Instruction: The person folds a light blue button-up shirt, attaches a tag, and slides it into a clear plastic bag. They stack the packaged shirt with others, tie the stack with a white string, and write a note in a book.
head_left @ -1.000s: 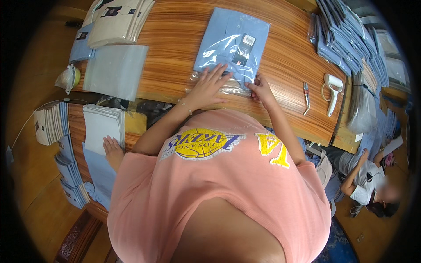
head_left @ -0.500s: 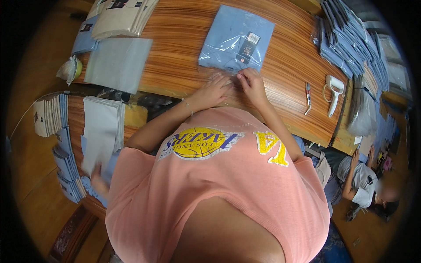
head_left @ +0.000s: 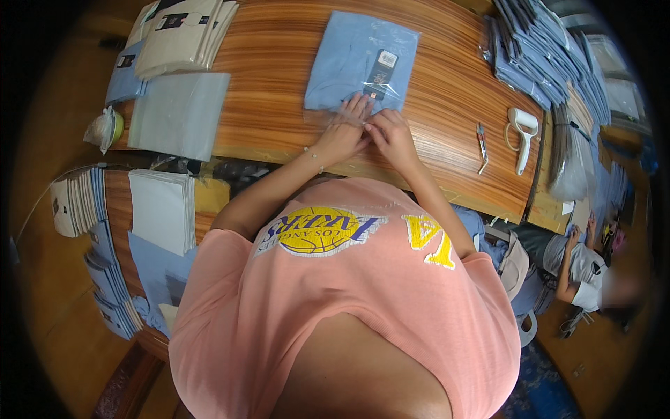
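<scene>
Nearest to you is your own pink top (head_left: pixel 342 293), and off your left elbow a pile of white sheets (head_left: pixel 162 209) lies over blue cloth (head_left: pixel 157 260) on a side surface. Past that, both your forearms reach over the near edge of the table (head_left: pixel 265 91). Your left hand (head_left: pixel 345 133), with a bracelet (head_left: pixel 313 158) on its wrist, is open, palm down, its fingers stretched away from you onto the near end of the blue bagged garment (head_left: pixel 340 56). Your right hand (head_left: pixel 395 136) is just beside it, thumb and fingertips drawn together at the clear flap (head_left: pixel 322 117); whether plastic is caught between them is too small to tell. The garment lies flat on the table straight ahead, its body beyond both hands and its near edge under your left fingers. A dark tag (head_left: pixel 382 73) shows through the plastic, just past your fingertips. To the right, well apart from your right hand, rest a small red-handled tool (head_left: pixel 481 148) and a white roller (head_left: pixel 522 133). Clear sleeves (head_left: pixel 179 115) lie to the left; farther out stand cream bagged garments (head_left: pixel 181 45) at left and a blue stack (head_left: pixel 537 59) at right.
</scene>
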### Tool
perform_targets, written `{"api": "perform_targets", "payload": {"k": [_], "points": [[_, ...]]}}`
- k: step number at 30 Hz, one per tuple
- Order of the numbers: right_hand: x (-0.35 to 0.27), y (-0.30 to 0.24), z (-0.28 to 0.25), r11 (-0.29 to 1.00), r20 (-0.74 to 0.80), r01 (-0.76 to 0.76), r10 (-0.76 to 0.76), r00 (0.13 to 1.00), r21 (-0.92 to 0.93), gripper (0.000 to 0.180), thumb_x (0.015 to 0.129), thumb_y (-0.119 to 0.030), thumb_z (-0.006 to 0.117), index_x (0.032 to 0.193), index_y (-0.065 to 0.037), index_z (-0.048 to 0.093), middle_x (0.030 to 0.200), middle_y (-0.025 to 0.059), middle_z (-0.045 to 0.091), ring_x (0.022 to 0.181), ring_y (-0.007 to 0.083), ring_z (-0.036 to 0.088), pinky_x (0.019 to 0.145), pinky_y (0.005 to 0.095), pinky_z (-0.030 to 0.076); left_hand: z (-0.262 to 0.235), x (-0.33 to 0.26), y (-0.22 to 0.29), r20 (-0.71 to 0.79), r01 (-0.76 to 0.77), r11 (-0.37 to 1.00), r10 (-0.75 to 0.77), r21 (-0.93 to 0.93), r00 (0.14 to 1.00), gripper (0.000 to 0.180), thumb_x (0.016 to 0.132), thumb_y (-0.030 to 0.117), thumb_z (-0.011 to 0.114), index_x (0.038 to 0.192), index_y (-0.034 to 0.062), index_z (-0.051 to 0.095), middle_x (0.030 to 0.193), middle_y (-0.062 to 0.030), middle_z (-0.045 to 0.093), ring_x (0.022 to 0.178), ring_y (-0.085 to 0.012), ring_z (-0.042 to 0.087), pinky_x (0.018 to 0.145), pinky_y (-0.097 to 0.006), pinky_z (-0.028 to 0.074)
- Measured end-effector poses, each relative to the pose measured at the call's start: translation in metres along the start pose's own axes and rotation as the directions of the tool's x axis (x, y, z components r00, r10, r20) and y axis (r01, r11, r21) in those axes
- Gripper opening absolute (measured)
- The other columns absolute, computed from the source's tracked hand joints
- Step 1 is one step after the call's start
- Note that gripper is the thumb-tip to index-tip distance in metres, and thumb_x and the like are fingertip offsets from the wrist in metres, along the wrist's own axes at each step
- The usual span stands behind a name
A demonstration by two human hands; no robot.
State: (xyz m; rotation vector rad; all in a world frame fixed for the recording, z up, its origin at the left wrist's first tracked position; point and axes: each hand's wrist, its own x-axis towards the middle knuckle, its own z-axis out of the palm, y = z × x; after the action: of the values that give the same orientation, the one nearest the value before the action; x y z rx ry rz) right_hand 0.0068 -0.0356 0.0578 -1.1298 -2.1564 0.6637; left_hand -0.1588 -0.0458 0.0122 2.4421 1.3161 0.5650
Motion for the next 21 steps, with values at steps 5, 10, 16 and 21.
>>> {"api": "perform_targets", "payload": {"k": [5,10,16,21], "points": [[0.000,-0.007,-0.003,0.999,0.021,0.029,-0.028,0.999,-0.042,0.008,0.080,-0.015,0.061,0.085,-0.009,0.062,0.085,0.0074,0.055,0.084,0.0282,0.051,0.073,0.0397,0.039,0.017,0.019,-0.011,-0.034,-0.046,0.988,0.051,0.147,0.998,0.075,0.079,0.030,0.060,0.139,-0.0026,0.028,0.145,-0.0221,0.025,0.137,-0.0376,0.017,0.109,-0.052,0.016],[-0.006,-0.002,-0.004,0.998,0.014,0.003,-0.002,1.000,-0.058,0.009,0.079,-0.016,0.062,0.085,-0.009,0.063,0.085,0.0067,0.056,0.085,0.0273,0.051,0.074,0.0396,0.038,0.019,0.012,-0.004,-0.027,-0.033,0.993,0.037,0.116,0.999,0.072,0.083,0.036,0.051,0.139,-0.0018,0.027,0.145,-0.0208,0.025,0.137,-0.0361,0.018,0.108,-0.055,0.016],[-0.007,-0.014,-0.009,0.991,-0.029,0.040,-0.044,0.999,-0.130,0.016,0.079,-0.020,0.064,0.091,-0.009,0.065,0.090,0.0092,0.056,0.086,0.0266,0.052,0.075,0.0381,0.040,0.023,0.016,-0.013,-0.035,0.002,0.966,0.007,0.259,0.999,0.081,0.078,0.040,0.060,0.141,0.0016,0.026,0.146,-0.0206,0.022,0.137,-0.0379,0.018,0.106,-0.058,0.016],[-0.015,0.015,-0.008,0.929,-0.338,-0.302,0.360,0.869,0.213,0.027,0.085,-0.018,0.063,0.106,-0.002,0.058,0.096,0.0127,0.058,0.074,0.0220,0.058,0.058,0.0337,0.048,0.001,-0.017,0.002,-0.014,0.061,0.993,-0.060,0.101,0.998,0.084,0.078,0.047,0.061,0.142,0.0049,0.027,0.148,-0.0192,0.020,0.137,-0.0372,0.017,0.105,-0.059,0.017]]}}
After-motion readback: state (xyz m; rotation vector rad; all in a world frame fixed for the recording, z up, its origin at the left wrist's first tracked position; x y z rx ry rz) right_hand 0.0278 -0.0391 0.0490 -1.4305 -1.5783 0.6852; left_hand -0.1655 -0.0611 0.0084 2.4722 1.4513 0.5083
